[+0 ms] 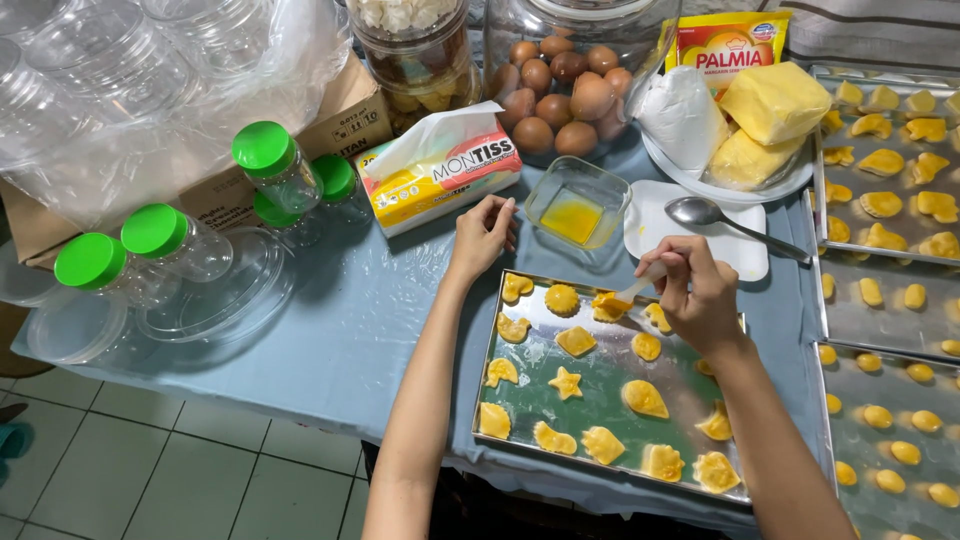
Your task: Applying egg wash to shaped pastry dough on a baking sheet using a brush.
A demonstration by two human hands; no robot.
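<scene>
**Brushing glaze onto shaped cookies: containers and contents**

Head view. Nearest the camera: metal baking tray (500, 400) on blue-covered table (360, 320), holding yellow shaped cookies (575, 341) in loose rows, among them a star (566, 383) and several hearts. Right hand (700, 295) closed around white handle of small brush (625, 295), bristles touching a cookie (608, 306) in the tray's far row. Left hand (483, 232) loosely curled, fingertips resting on the table just beyond the tray's far left corner, gripping nothing. Just behind the tray: square clear dish (577, 200) containing yellow liquid; beside it, white square plate (745, 262) bearing a metal spoon (735, 223). Farther back: round plate (690, 180) carrying two yellow fat blocks (775, 100) and a white bag (682, 115); large glass jar (560, 90) filled with brown eggs; second jar (415, 50) with layered contents, kind unclear. Right edge: further trays (880, 310) of small yellow pieces. Left: clear, empty-looking jars with green lids (265, 148), tissue pack (440, 170), cardboard box (340, 120) under plastic-wrapped clear jars (130, 70).
</scene>
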